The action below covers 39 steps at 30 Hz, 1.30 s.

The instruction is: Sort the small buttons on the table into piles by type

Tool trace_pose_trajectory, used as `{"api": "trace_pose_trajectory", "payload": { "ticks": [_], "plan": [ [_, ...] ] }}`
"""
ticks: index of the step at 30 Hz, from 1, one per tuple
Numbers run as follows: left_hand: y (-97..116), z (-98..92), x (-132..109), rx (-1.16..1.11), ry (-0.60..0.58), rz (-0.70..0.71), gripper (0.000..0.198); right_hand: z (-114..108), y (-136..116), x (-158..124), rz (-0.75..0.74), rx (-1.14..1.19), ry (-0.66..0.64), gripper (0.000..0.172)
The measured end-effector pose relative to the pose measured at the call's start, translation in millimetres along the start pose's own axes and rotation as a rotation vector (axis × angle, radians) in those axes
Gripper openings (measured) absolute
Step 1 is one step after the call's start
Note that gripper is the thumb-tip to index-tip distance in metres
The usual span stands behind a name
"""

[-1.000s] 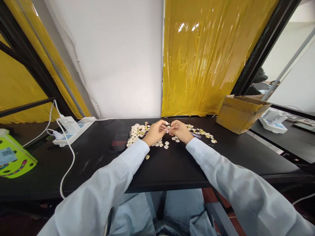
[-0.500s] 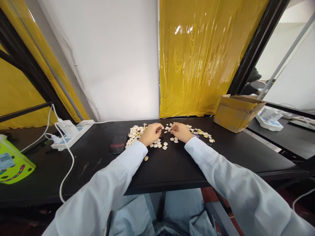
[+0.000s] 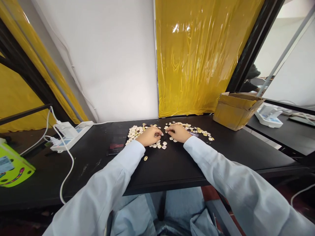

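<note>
My left hand [image 3: 149,136] is over the right side of a heap of small cream, button-like pieces [image 3: 134,132] with dark marks. Its fingers are curled in towards the thumb, and anything between them is too small to make out. Across a narrow gap, my right hand [image 3: 179,132] is low over a second, looser spread of the same pieces [image 3: 204,132]. Thumb and fingertips are drawn together there, with their contents hidden. A few pieces [image 3: 164,145] lie between the hands. One yellowish piece [image 3: 145,158] sits alone nearer the front edge.
The black table [image 3: 169,173] meets a white wall and a yellow plastic curtain. A dark flat item [image 3: 115,144] lies left of the heap. Further left are a white power strip [image 3: 73,134] with cables and a green container [image 3: 14,167]. A cardboard box [image 3: 236,111] stands at right.
Both hands have lowered slightly towards the table, and the right fingertips have shifted left. My view has turned a little, shifting the background left.
</note>
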<state>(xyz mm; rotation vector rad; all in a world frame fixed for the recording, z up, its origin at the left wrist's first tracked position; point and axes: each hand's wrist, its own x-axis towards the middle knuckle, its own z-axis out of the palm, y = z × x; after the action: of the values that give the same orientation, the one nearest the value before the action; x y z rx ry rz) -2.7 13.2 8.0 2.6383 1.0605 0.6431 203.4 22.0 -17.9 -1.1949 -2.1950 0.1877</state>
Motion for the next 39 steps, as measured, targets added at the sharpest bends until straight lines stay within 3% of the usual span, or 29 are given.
{"api": "trace_pose_trajectory", "payload": {
  "ticks": [8,13,17,21,25,28,31,34,39],
  "plan": [
    [1.0,1.4,-2.6,-0.068,0.017,-0.106,0.021,-0.4,-5.5,2.3,-0.014,0.015,-0.015,0.033],
    [-1.4,5.2,-1.6,-0.032,0.085,-0.020,0.017,-4.0,-0.7,1.5,0.161,-0.061,-0.055,0.041],
    [-3.0,9.3,1.1,0.036,0.130,0.044,0.025,-1.1,-5.5,1.2,0.110,-0.072,-0.117,0.043],
    [-5.3,11.5,3.1,0.072,0.059,0.134,0.038,0.6,-9.3,0.9,0.071,-0.016,-0.116,0.040],
    [-6.7,8.3,1.4,0.084,0.074,0.080,0.036,-0.3,-6.6,0.1,0.126,0.075,-0.052,0.038],
    [-5.6,7.1,-0.1,-0.055,0.162,-0.020,0.029,0.6,-6.3,-0.4,0.152,0.179,0.014,0.026],
    [-4.2,10.7,1.4,-0.395,0.255,-0.104,0.022,3.5,-9.8,-0.9,0.151,0.362,0.039,0.013],
    [-3.0,16.3,3.8,-0.676,0.288,-0.151,0.026,6.6,-13.3,-1.5,0.138,0.477,0.050,0.015],
    [1.0,20.3,3.9,-0.736,0.283,-0.202,0.035,7.7,-12.7,-1.4,0.129,0.509,0.042,0.017]
  ]
}}
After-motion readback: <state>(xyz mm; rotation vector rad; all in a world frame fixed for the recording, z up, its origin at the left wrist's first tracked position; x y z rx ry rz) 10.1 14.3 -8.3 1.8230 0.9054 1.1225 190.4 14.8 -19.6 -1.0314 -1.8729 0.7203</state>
